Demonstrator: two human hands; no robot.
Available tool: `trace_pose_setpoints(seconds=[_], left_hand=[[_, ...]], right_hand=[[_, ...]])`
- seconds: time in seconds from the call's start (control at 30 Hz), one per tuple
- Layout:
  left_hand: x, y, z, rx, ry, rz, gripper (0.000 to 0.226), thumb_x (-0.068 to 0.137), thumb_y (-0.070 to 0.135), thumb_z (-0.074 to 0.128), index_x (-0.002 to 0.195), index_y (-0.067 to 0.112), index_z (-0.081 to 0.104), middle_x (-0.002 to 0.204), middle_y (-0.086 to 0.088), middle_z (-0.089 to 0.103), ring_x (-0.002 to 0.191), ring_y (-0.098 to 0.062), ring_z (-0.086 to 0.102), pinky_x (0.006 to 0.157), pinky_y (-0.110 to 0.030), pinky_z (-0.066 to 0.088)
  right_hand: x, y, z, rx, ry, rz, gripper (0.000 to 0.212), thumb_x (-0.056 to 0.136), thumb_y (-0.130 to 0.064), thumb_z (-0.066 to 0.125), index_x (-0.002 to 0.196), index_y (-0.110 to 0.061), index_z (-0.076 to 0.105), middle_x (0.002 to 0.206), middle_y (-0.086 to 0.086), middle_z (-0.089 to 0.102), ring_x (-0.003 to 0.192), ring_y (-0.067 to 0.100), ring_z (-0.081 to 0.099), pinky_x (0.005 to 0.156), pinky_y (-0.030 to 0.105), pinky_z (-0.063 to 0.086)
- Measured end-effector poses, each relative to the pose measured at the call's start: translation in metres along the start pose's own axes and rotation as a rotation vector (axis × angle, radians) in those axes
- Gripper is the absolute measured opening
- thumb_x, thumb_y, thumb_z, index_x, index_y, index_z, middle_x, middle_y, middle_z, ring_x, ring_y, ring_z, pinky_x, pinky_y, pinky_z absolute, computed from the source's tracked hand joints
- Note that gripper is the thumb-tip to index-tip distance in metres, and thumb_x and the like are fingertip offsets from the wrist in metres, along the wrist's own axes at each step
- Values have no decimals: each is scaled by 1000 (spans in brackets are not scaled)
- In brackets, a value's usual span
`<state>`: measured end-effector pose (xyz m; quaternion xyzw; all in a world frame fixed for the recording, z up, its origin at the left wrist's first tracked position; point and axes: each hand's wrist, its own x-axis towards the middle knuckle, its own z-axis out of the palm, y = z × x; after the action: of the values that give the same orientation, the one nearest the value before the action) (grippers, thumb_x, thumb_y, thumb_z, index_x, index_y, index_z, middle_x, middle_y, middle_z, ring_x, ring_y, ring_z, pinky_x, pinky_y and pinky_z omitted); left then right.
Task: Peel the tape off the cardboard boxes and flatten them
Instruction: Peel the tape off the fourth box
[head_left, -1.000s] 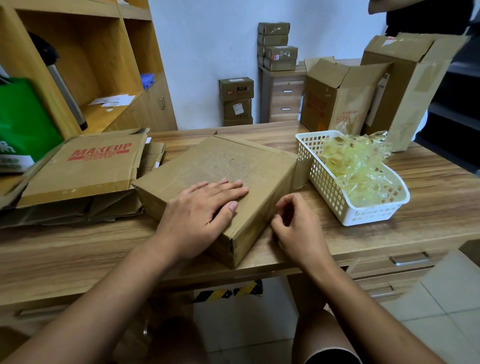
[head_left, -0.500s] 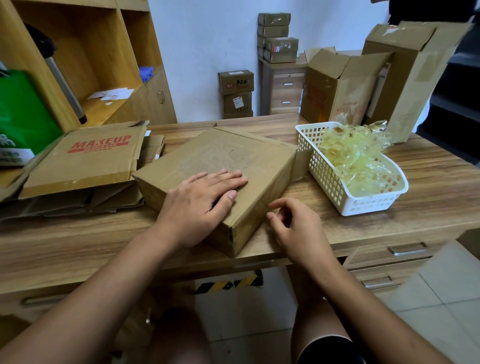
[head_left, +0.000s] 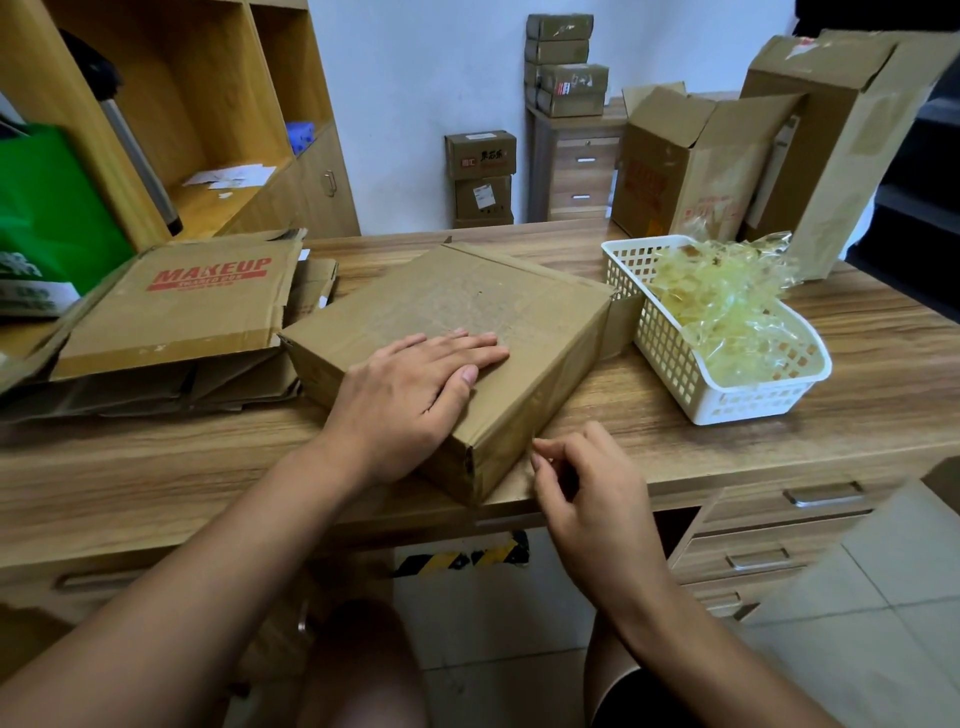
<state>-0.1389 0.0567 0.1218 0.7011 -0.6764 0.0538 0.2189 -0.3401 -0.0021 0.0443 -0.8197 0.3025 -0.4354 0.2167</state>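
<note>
While the left hand (head_left: 410, 395) lies flat on top of the box (head_left: 498, 306), fingers straight and pressing down, the right hand (head_left: 592, 488) is just beside the box's near right side. Its fingers are curled, with thumb and index tips close together at the lower edge. Whether they pinch anything there, I cannot tell.

The box lies flat on the desk (head_left: 857, 415), close to the front edge and turned diagonally, so that one corner points to the person. Its top looks almost square, so a long axis is not clear. A flap (head_left: 621, 325) at its right corner is just beside the basket (head_left: 670, 358), which holds crumpled tape (head_left: 727, 312). Left of the box, just beside it, is a pile of flattened boxes (head_left: 176, 317); the top one is printed MAKEUP. Two open boxes (head_left: 691, 171) stand at the far right of the desk.
</note>
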Motion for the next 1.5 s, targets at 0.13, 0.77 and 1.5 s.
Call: trace_pose_setpoints(seconds=[0.13, 0.77, 1.5], left_hand=[[0, 1, 0, -18, -6, -8, 49, 100, 41, 23, 142, 44, 48, 149, 25, 44, 142, 7, 30, 120, -34, 25], [11, 10, 11, 25, 52, -104, 54, 100, 44, 19, 143, 39, 52, 150, 21, 46, 142, 4, 32, 120, -32, 23], [27, 16, 24, 146, 83, -173, 60, 101, 48, 12, 146, 34, 49, 152, 15, 45, 144, -5, 34, 120, -32, 23]], right_hand=[[-5, -3, 0, 20, 32, -42, 5, 90, -5, 72, 93, -9, 71, 84, -2, 55, 75, 13, 56, 67, 30, 48], [-10, -5, -5, 110, 23, -52, 6, 90, -22, 66, 90, -17, 67, 97, -6, 49, 92, 4, 57, 78, 14, 48], [-4, -5, -2, 638, 133, 215, 21, 89, -10, 71, 79, -25, 62, 95, -3, 78, 98, 15, 74, 86, 25, 57]])
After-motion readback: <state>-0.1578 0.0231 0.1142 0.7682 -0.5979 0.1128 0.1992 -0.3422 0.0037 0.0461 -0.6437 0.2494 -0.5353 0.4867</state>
